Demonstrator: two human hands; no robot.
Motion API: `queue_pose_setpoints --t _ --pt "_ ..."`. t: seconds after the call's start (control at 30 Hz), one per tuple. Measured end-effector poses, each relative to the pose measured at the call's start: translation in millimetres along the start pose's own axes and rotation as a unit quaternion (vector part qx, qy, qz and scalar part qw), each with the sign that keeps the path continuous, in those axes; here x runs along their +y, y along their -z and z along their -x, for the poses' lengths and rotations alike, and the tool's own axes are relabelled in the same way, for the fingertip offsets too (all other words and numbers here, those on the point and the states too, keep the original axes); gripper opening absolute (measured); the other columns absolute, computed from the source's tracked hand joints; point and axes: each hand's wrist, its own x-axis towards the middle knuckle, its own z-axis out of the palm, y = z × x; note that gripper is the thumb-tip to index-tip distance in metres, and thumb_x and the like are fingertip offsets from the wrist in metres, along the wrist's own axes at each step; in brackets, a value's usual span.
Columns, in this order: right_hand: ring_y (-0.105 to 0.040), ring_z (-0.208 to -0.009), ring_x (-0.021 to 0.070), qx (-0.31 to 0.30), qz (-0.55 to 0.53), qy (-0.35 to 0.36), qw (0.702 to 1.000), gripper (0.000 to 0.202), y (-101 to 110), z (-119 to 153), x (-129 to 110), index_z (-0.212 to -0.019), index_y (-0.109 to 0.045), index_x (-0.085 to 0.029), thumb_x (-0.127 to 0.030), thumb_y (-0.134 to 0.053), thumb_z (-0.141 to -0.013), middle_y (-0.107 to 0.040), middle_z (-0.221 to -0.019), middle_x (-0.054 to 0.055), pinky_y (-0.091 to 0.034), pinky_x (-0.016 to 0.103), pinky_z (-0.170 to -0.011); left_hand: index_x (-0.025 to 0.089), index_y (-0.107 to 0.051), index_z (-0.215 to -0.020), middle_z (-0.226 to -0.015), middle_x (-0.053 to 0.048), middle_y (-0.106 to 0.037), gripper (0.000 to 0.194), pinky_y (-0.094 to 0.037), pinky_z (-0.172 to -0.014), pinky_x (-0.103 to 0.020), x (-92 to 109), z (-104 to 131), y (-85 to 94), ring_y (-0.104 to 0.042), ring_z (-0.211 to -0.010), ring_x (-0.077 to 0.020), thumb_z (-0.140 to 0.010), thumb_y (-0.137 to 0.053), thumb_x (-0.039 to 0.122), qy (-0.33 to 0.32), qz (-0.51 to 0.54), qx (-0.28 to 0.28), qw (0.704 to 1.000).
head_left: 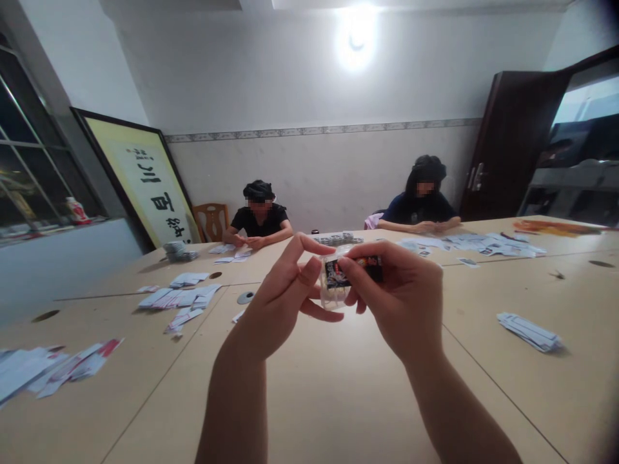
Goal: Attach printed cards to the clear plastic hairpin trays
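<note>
Above the table, in the middle of the view, my left hand is closed around a small clear plastic box. The box holds something pale that I cannot make out. My right hand pinches a black printed label with coloured marks between thumb and fingers. This label lies across the front of the box, its right part sticking out past the box's side. Whether it is stuck to the box cannot be told. Fingers of both hands partly cover the box.
Paper slips lie to the left, with more papers at the near left. A bundle of strips is on the right. Across the table sit two people, one at left, another at right. Small stacked packs stand far left.
</note>
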Motion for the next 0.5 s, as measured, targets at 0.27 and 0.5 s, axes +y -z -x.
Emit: queue_pose_setpoints --t 0.27,0.5 --pt "-0.059 -0.046 0.0107 0.038 0.018 -0.002 0.999 0.005 1.7 -2.1 -0.5 -0.076 -0.073 -0.021 -0.02 -0.077 -0.078 -0.064 -0.054 -0.004 -0.047 0.022 -0.042 0.027 -0.048 -0.108 -0.082 0.004 -0.06 0.025 -0.069 -0.065 -0.036 -4.8 -6.0 -6.4 -0.074 -0.073 -0.016 -0.098 -0.058 0.048 -0.026 -0.002 0.007 1.0" --pt "-0.059 -0.046 0.0108 0.035 0.034 0.008 0.999 0.005 2.0 -4.4 1.5 -0.075 -0.073 -0.021 -0.021 -0.076 -0.079 -0.063 -0.054 -0.004 -0.048 0.023 -0.043 0.024 -0.049 -0.106 -0.081 0.004 -0.06 0.028 -0.069 -0.064 -0.033 -6.1 -9.5 -5.3 -0.072 -0.07 -0.0137 -0.097 -0.06 0.048 -0.029 0.018 0.003 0.999"
